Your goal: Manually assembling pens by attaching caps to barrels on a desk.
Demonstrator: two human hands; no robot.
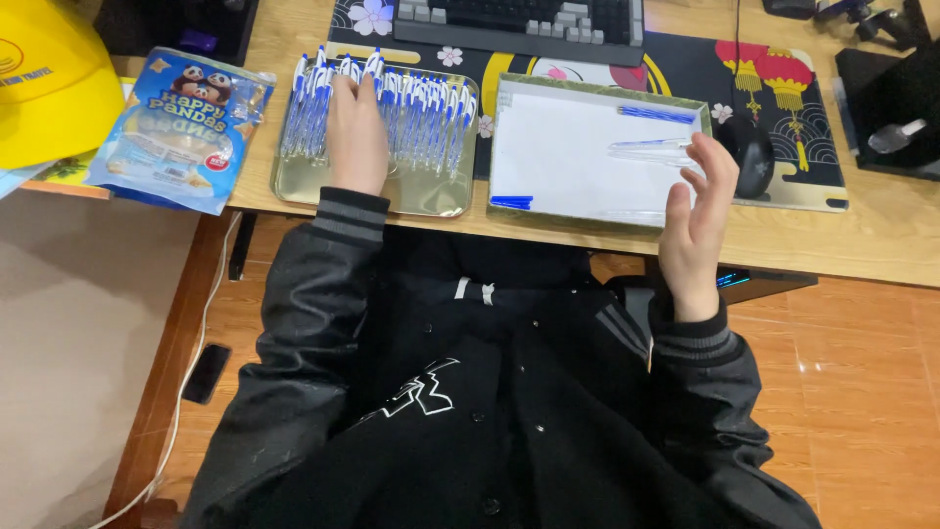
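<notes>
Head view: left hand (355, 137) flat on pens (411, 113) in metal tray (421, 196); right hand (697, 211) fingers open, empty, by white tray (568, 162).

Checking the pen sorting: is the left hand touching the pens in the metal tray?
Touching. The head view shows the left hand lying flat on the row of blue-and-white pens in the metal tray, fingers covering several of them.
</notes>
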